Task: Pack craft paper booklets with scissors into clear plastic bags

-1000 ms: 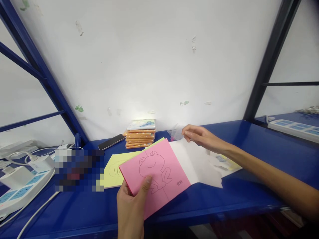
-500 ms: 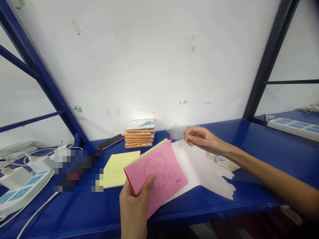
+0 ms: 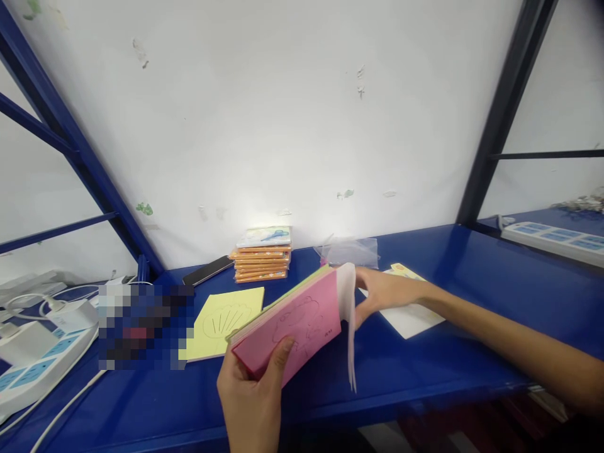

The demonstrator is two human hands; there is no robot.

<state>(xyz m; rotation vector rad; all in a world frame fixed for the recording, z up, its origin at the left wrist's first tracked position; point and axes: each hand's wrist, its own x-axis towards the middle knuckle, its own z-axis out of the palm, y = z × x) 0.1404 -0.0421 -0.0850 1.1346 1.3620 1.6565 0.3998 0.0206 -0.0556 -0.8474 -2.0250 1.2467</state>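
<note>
My left hand (image 3: 257,384) grips a pad of coloured paper by its lower left corner, thumb on top. The pad's pink front sheet (image 3: 302,330) bears a line drawing and tilts toward the right. White paper (image 3: 348,296) sticks out past the pad's right edge and bends downward. Behind that white paper is my right hand (image 3: 372,292), thumb and fingers curved around its far side; the fingertips are partly hidden. A yellow sheet (image 3: 231,314) with a shell drawing lies on the blue table (image 3: 302,421), left of the pad.
Orange-edged packets (image 3: 262,264) stand stacked by the wall, beside a dark phone (image 3: 206,270). Clear plastic (image 3: 353,251) and a white card (image 3: 410,319) lie behind and right. Power strips (image 3: 47,358) with cables are at left, another (image 3: 557,242) at far right.
The pad has tilted more upright in my left hand. My right hand has moved down behind the white paper, which has folded from lying spread out to hanging, uncovering the white card.
</note>
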